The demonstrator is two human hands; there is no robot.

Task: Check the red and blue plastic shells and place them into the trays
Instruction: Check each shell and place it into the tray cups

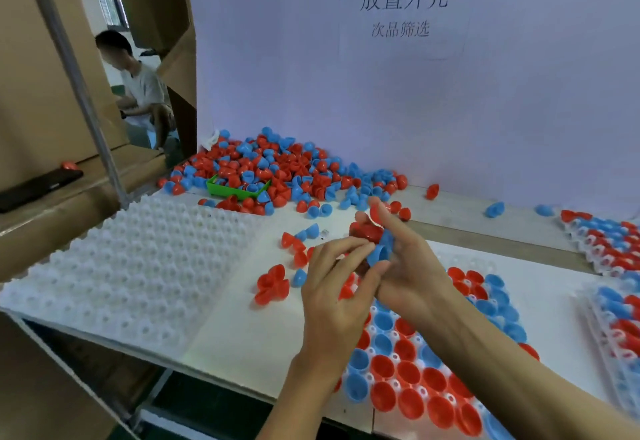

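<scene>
My right hand cups a bunch of shells above the table, red shells on top and a blue shell below them. My left hand meets it from the left, its fingertips pinching at the blue shell; a red shell shows under its palm. Beneath both forearms lies a white tray partly filled with red and blue shells, open side up. A big pile of loose shells lies at the back against the white wall.
A white dimpled tray stack sits at left. A green box sits in the pile. Loose shells lie mid-table. Filled trays stand at right. Cardboard boxes and a metal post stand left; a seated person is behind.
</scene>
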